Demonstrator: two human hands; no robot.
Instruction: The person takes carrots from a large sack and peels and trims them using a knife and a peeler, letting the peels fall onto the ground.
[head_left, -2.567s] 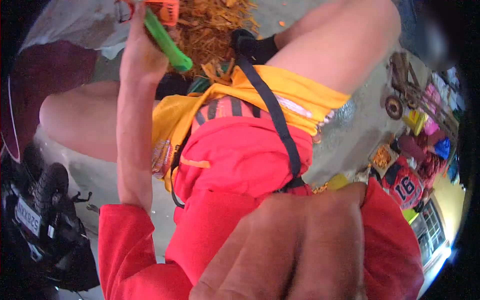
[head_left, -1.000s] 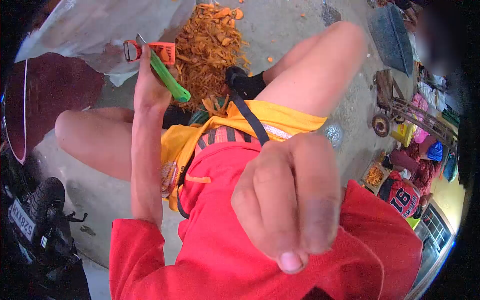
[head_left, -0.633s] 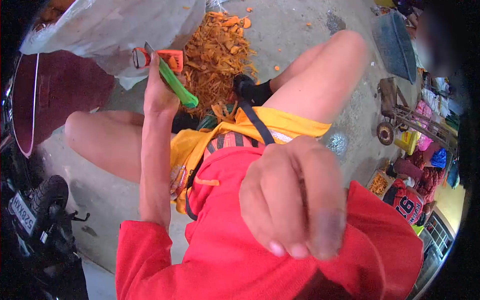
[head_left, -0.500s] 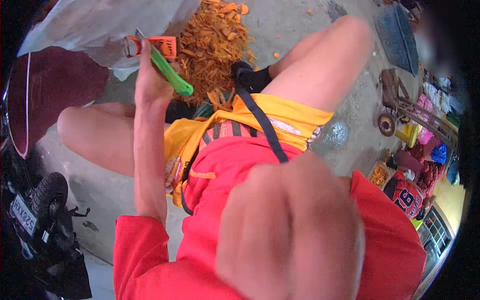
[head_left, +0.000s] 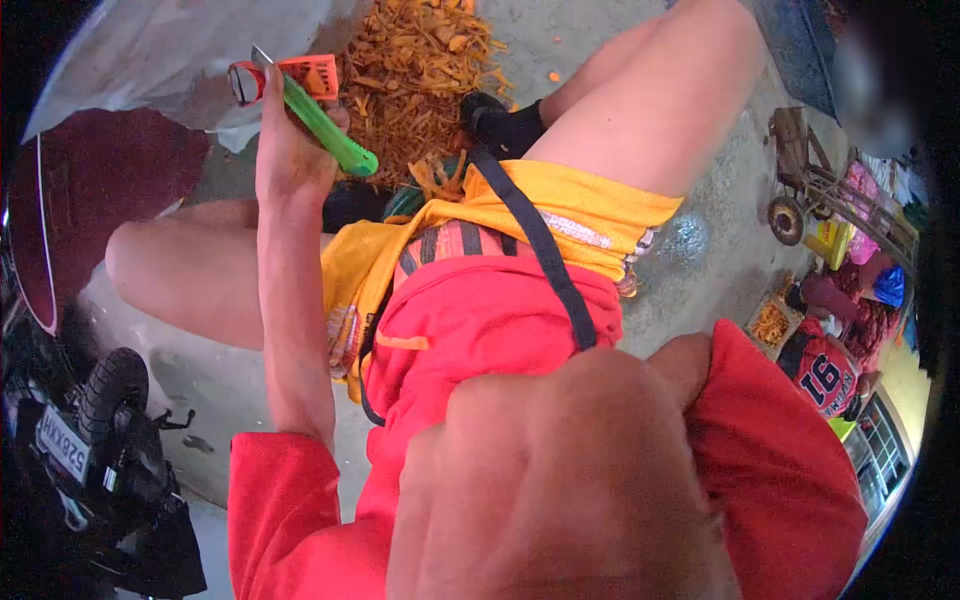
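Observation:
At the upper left, my left hand (head_left: 292, 160) is closed round a green-handled cutter knife (head_left: 325, 125) with its blade sticking out at the top. An orange-red plastic frame (head_left: 312, 76) is at the same hand, beside the blade. Behind it lies a heap of orange peelings and slices (head_left: 415, 85) on the floor. My right hand (head_left: 570, 480) is very close to the camera, large and blurred, in front of the red shirt (head_left: 490, 320). Its back and knuckles show, while the fingertips are out of sight; whether it holds anything cannot be seen.
Clear plastic sheeting (head_left: 190, 65) and a dark red round item (head_left: 105, 190) are at the left, above a motorcycle (head_left: 105, 450). A hand cart (head_left: 830, 190) stands at the right. Below it are a box of orange pieces (head_left: 770, 324) and another person in a numbered jersey (head_left: 825, 375).
My right hand has come closer to the camera, its fingertips passing out of sight. My left hand keeps hold of the green knife. The whole view has shifted slightly.

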